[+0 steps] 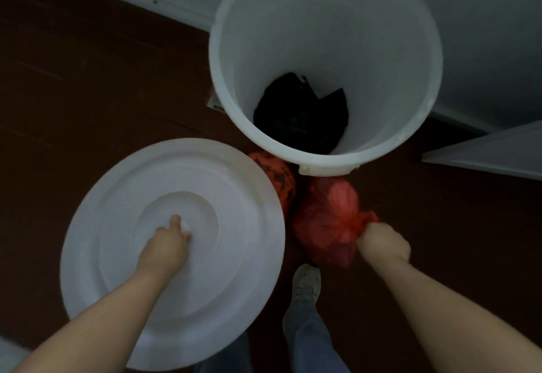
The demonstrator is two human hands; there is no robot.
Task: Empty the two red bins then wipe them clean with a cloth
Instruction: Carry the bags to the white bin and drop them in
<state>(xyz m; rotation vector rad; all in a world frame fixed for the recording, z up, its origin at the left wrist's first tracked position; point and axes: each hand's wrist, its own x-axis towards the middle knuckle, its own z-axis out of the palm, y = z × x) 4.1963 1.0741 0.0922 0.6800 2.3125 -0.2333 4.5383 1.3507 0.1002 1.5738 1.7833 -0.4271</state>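
Left hand gripping centre of white lid, right hand clutching neck of red bag, open bucket standing on dark floor beside pale wall.

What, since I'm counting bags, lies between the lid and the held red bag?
A second orange-red bag, partly hidden by the lid, beside the held bag; head view.

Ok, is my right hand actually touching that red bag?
Touching. The head view shows the right hand gripping the red bag by its bunched top, fingers curled round it.
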